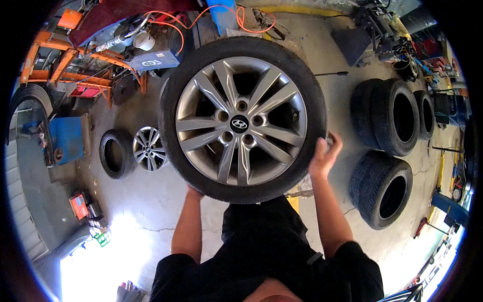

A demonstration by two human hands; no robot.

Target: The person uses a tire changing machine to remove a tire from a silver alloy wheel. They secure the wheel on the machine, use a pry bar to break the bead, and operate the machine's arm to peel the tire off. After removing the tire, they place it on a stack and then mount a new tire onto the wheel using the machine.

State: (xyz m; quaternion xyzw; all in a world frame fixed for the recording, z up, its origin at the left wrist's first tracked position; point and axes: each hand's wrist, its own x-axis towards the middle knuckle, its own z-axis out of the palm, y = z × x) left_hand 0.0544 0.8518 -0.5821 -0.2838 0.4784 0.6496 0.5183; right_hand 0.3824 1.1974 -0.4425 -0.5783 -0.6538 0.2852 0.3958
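A car wheel (282,156), a black tire mounted on a silver alloy rim with paired spokes, fills the middle of the head view, its outer face toward me. My right hand (324,157) grips the tire's right edge, thumb against the rubber and fingers curled at its side. At the lower left, my left hand (194,192) goes behind the tire and holds it from there; the fingers are hidden. What lies directly behind the wheel cannot be seen.
On the left floor, a loose tire (116,154) stands beside a bare alloy rim (149,149). Several tires (386,117) stand at the right, with more tires (381,190) nearer. Orange shelving (63,65), a blue-grey machine (156,59) and an orange hose (188,25) are at the far left.
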